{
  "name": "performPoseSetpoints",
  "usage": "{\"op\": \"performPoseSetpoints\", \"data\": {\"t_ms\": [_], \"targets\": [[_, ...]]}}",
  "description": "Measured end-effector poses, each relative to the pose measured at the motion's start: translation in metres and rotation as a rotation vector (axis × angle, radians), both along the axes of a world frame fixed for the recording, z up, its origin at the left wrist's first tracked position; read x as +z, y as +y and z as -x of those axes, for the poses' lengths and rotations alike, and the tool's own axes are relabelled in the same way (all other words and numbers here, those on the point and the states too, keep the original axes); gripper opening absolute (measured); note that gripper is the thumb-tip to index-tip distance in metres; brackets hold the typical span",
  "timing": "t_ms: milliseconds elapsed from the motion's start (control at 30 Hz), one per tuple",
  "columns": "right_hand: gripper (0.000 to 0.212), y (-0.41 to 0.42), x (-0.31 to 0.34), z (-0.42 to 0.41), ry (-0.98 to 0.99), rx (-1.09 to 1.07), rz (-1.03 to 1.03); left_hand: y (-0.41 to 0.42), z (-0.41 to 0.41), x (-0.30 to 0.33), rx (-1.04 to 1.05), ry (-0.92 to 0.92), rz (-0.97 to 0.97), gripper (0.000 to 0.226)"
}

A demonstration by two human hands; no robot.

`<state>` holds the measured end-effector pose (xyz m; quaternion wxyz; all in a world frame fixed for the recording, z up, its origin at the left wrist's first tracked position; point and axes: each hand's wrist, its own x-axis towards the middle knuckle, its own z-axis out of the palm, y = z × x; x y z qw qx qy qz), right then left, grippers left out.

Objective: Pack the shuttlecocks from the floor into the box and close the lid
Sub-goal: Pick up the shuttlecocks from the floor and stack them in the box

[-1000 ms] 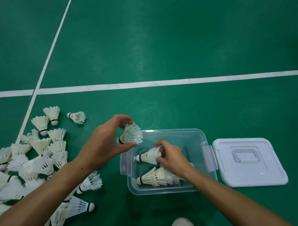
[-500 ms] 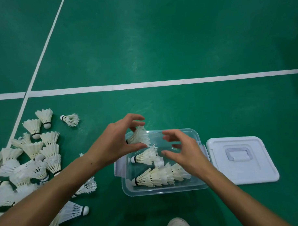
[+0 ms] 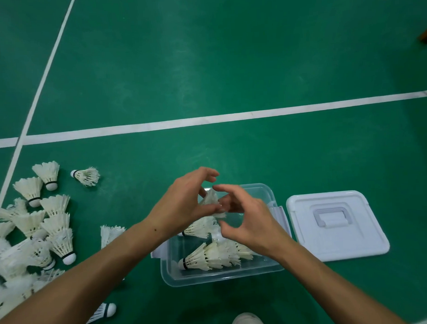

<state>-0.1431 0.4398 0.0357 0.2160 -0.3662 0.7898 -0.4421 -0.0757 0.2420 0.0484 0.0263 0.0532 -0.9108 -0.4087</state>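
A clear plastic box (image 3: 221, 278) stands on the green floor with a nested row of shuttlecocks (image 3: 211, 256) lying in its near side and another shuttlecock (image 3: 198, 229) behind it. Above the box, my left hand (image 3: 185, 206) holds a white shuttlecock (image 3: 212, 200) between thumb and fingers. My right hand (image 3: 248, 218) has come up against its feathers with curved fingers; whether it grips is hard to tell. A pile of loose shuttlecocks (image 3: 40, 228) lies on the floor at the left. The white lid (image 3: 335, 225) lies flat right of the box.
White court lines (image 3: 206, 119) cross the floor beyond the box. A single shuttlecock (image 3: 86, 176) lies apart from the pile. One more lies near my left forearm (image 3: 105, 311). A shoe tip (image 3: 247, 322) shows at the bottom edge.
My right hand left the shuttlecocks in the box, rose, and met my left hand at the held shuttlecock. My left hand carried that shuttlecock rightwards over the box.
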Motion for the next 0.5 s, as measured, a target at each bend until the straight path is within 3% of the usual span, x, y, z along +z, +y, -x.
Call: {"op": "performPoseSetpoints", "data": {"t_ms": [167, 300, 500], "targets": [[0.06, 0.006, -0.011, -0.005, 0.06, -0.098, -0.005, 0.018, -0.001, -0.007, 0.015, -0.035, -0.107, 0.07], [0.063, 0.019, -0.014, -0.001, 0.12, -0.165, -0.172, 0.014, -0.012, -0.017, 0.021, -0.117, -0.088, 0.071], [0.057, 0.021, -0.024, 0.0, 0.234, -0.156, -0.428, 0.013, -0.015, -0.037, -0.041, -0.405, 0.154, 0.077]]}}
